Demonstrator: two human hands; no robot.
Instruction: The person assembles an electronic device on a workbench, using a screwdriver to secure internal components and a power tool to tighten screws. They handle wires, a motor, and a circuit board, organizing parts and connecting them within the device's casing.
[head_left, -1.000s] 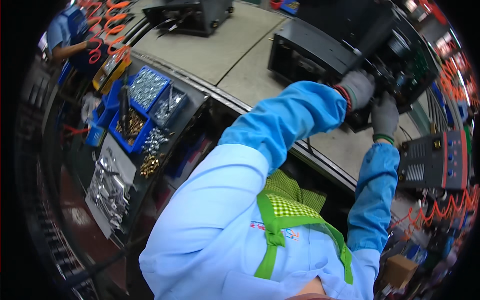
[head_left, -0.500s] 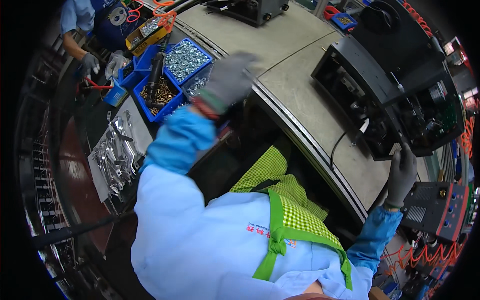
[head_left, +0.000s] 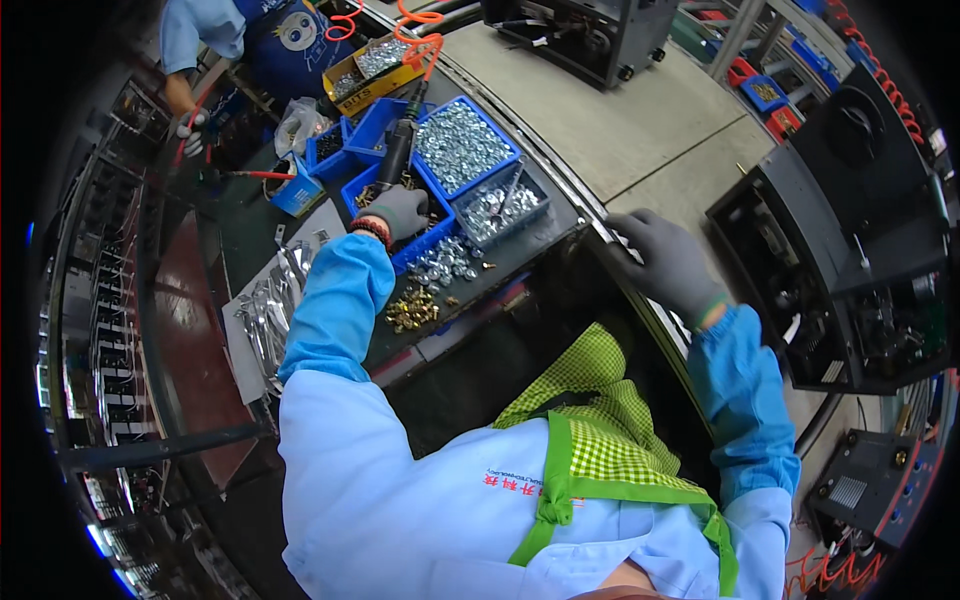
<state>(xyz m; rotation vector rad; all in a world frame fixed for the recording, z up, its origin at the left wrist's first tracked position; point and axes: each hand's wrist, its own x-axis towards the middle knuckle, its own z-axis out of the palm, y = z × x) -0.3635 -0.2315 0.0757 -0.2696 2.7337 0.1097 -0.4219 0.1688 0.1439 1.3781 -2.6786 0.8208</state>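
Note:
My left hand (head_left: pixel 398 210), in a grey glove, reaches into a blue bin (head_left: pixel 425 240) of brass-coloured screws. A black power screwdriver (head_left: pixel 397 155) lies in that bin, its lower end beside the hand. The fingers point down and are partly hidden, so whether they hold the driver or screws does not show. At the table's metal edge, my gloved right hand (head_left: pixel 672 265) hovers with fingers apart and nothing in it. To its right stands a black metal cabinet (head_left: pixel 775 260) with its upper panel raised.
Bins of silver nuts (head_left: pixel 463 145) and washers (head_left: pixel 500 207) adjoin the screw bin. Loose brass-coloured fasteners (head_left: pixel 412 310) lie nearby. Metal strips (head_left: pixel 270 310) are piled at left. Another cabinet (head_left: pixel 590 40) stands at the back. A co-worker's gloved hand (head_left: pixel 190 132) is at far left.
My left hand has come down into the screw bin. My right hand has left the cabinet's lower corner and moved left to the table edge. The view has shifted.

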